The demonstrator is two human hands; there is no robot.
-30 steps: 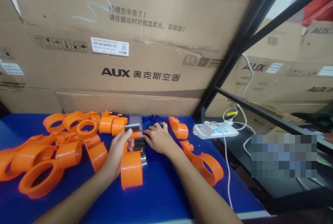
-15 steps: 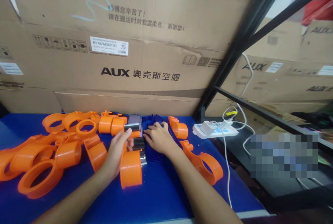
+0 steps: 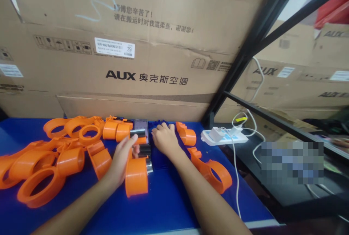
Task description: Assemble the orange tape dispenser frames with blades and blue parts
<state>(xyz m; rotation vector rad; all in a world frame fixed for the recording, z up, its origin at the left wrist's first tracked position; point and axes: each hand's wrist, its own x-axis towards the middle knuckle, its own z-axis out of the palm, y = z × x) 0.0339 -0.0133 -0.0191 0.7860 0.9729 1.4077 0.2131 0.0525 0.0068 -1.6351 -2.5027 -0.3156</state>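
My left hand is closed around an orange plastic tape dispenser. Its wide ring points toward me, and a black and silver piece shows at its far end by my thumb. My right hand is curled over dark blue plastic pieces at the back of the table. Its fingertips are bent down, and whatever they pinch is hidden. Between the hands lie black parts and a shiny metal part, partly covered by the dispenser.
Several orange dispensers are heaped on the left of the blue table. Another orange dispenser lies to the right. A phone rests near the cardboard wall. A power strip with white cables sits right, beside a black frame.
My right hand has drawn its fingers closer together over the blue pieces, its wrist shifting slightly left. The left hand keeps its hold on the tape dispenser, almost unmoved.
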